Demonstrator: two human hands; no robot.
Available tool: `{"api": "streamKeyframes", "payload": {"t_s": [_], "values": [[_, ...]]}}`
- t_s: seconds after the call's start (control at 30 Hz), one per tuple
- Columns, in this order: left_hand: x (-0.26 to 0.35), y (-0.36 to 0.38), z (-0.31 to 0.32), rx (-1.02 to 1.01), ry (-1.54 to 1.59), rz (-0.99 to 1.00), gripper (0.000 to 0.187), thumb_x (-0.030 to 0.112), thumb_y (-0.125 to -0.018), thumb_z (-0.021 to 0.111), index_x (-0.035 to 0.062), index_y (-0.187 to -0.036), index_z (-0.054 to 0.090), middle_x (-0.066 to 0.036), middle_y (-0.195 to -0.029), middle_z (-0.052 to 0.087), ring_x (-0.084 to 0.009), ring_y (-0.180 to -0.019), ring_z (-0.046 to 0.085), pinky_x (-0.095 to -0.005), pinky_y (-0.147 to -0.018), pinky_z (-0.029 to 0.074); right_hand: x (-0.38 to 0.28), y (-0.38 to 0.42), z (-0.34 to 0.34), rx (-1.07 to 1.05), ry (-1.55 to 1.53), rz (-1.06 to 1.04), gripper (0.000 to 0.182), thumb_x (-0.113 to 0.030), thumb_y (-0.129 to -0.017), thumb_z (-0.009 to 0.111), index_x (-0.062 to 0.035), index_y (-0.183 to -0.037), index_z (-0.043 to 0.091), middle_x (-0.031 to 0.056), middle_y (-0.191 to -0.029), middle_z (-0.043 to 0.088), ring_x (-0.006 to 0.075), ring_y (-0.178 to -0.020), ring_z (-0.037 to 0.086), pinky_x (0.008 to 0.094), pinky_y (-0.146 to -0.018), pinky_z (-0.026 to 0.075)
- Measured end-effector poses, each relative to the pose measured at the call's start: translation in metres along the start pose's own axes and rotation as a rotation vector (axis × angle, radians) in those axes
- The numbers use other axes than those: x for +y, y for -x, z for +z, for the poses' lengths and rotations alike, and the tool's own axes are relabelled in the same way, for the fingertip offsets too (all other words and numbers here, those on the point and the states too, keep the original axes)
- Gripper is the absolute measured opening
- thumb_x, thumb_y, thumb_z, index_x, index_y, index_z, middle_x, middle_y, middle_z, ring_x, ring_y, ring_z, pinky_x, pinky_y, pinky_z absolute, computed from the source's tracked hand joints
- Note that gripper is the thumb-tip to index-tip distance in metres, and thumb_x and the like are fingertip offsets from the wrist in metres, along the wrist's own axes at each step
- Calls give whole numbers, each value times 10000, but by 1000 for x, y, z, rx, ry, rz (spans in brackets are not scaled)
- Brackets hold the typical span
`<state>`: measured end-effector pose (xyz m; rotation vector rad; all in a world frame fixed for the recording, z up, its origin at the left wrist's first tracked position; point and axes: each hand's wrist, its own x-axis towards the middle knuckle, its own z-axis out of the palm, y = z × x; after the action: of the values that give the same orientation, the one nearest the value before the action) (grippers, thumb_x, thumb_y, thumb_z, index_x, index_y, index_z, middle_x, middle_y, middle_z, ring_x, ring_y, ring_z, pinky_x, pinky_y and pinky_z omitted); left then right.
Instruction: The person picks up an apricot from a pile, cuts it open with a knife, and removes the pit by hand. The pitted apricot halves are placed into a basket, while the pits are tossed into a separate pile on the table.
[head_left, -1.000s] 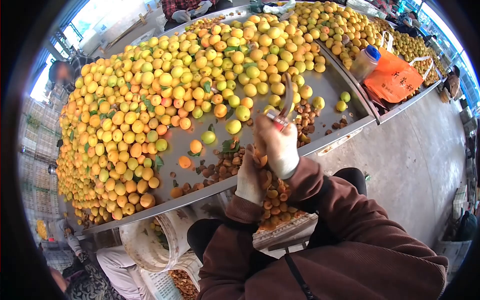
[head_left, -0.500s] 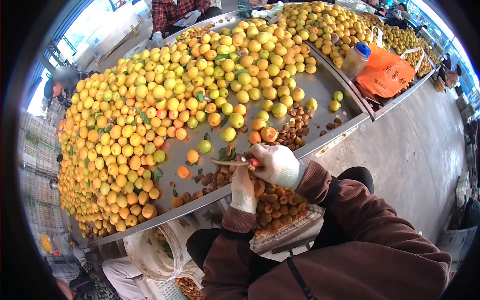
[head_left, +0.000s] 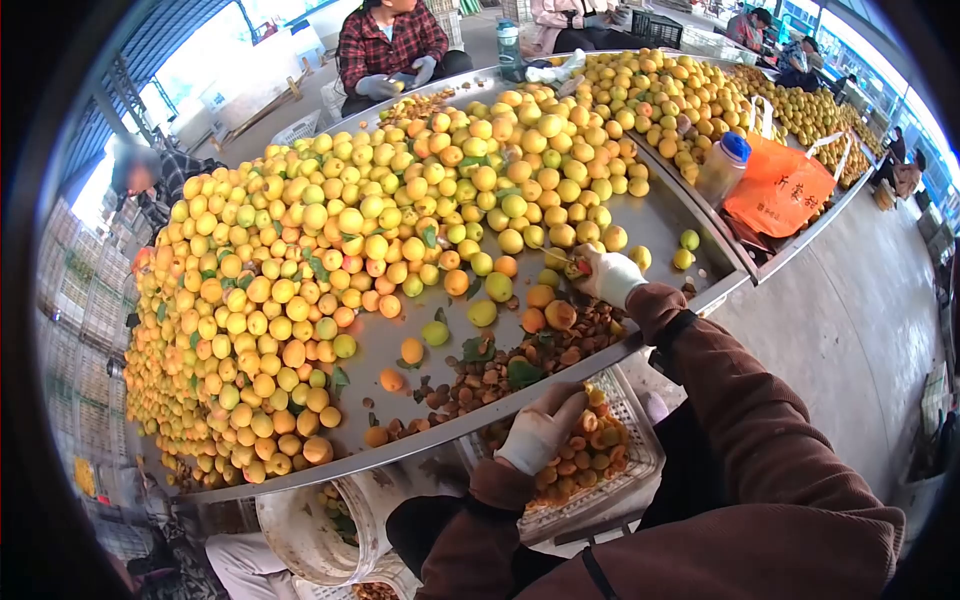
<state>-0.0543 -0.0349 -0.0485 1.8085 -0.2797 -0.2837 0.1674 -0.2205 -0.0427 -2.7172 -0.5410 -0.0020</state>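
Note:
My right hand [head_left: 607, 277], in a white glove, is closed on a red-handled knife [head_left: 581, 267]. Its thin blade points left over the apricots [head_left: 562, 236] at the near side of the pile, and the fingers partly hide the handle. Just below the table's front edge, my left hand [head_left: 540, 432], also gloved, hangs over a white crate [head_left: 645, 455] of cut apricots [head_left: 578, 462]. Its visible fingers are stretched out, with cut fruit beside their tips. Brown apricot pits [head_left: 480, 385] and a few leaves lie on the metal table [head_left: 655, 225] between the hands.
A large apricot heap [head_left: 290, 270] covers the left of the table. An orange bag [head_left: 782, 185] and a blue-lidded jar [head_left: 722, 168] stand at the right. A white bucket [head_left: 300, 535] is below the edge. Across the table sits a person in a checked shirt [head_left: 385, 48].
My hands have separated: the right has moved up and right with the knife to the apricots, the left down over the crate. The view has shifted, showing more of the people opposite.

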Motion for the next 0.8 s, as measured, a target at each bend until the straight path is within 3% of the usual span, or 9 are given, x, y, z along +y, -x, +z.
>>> {"api": "streamKeyframes", "payload": {"t_s": [0.17, 0.23, 0.33, 0.43, 0.47, 0.57, 0.6, 0.7, 0.8], "values": [[19, -8, -2, 265, 401, -113, 310, 164, -948, 555, 36, -1231, 565, -31, -1008, 606, -120, -933, 556, -259, -782, 469, -31, 19, -21, -16, -371, 19, 508, -388, -744, 738, -35, -1083, 601, 191, -837, 664, 328, -814, 666, 408, -728, 520], [20, -15, -2, 510, 642, 0, 407, 84, -913, 639, 8, -1291, 509, -80, -1148, 588, -128, -1018, 568, -281, -874, 488, -70, 44, -53, -140, -662, -9, 464, -366, -780, 753, 1, -1028, 615, 108, -813, 653, 142, -793, 617, 319, -714, 503], [30, -15, -12, 626, 109, 272, 460, 61, -900, 651, 32, -1328, 485, -50, -1077, 608, -92, -962, 566, -230, -840, 485, -90, 82, -45, -349, -935, 29, 519, -442, -837, 715, 7, -1073, 608, 60, -829, 635, 107, -776, 590, 278, -665, 483], [45, -11, -18, 525, 531, 152, 489, 45, -896, 648, 49, -1349, 462, -49, -1077, 611, -96, -955, 580, -221, -841, 485, -117, 116, -59, -441, -1361, 89, 538, -522, -913, 598, -28, -1120, 551, -1, -846, 554, 60, -718, 499, 215, -584, 399], [43, -12, -19, 553, 709, 88, 374, 74, -947, 558, 33, -1305, 461, -28, -1003, 582, -101, -830, 567, -232, -672, 492, -115, 119, -56, -405, -1410, 18, 524, -522, -919, 588, -37, -1113, 545, -16, -836, 532, 54, -705, 485, 216, -575, 390], [35, -3, -30, 455, 637, -19, 331, 98, -956, 547, 35, -1271, 470, -50, -1044, 598, -114, -834, 581, -237, -638, 494, -121, 126, -64, -352, -1404, -30, 489, -514, -937, 563, -53, -1099, 540, -40, -824, 495, 43, -691, 461, 216, -566, 376], [36, -3, -26, 465, 792, 0, 500, 465, -1019, 344, 49, -1251, 498, -45, -967, 594, -132, -746, 535, -272, -648, 429, -124, 128, -68, -339, -1346, 0, 468, -507, -948, 547, -61, -1092, 541, -49, -822, 481, 38, -688, 449, 215, -565, 372], [39, -4, -25, 445, 1121, 30, 494, 468, -1015, 374, 52, -1255, 494, -51, -984, 591, -134, -750, 533, -279, -649, 428, -118, 132, -52, -381, -1349, -46, 435, -489, -965, 526, -71, -1084, 545, -57, -834, 470, 29, -713, 434, 207, -586, 371], [20, -10, -26, 438, 918, 95, 564, 506, -997, 397, 21, -1272, 479, -73, -1060, 585, -168, -883, 584, -311, -751, 485, -120, 138, -51, -379, -1366, -68, 436, -457, -982, 511, -50, -1136, 542, -68, -871, 472, 27, -746, 417, 196, -619, 372]]}}
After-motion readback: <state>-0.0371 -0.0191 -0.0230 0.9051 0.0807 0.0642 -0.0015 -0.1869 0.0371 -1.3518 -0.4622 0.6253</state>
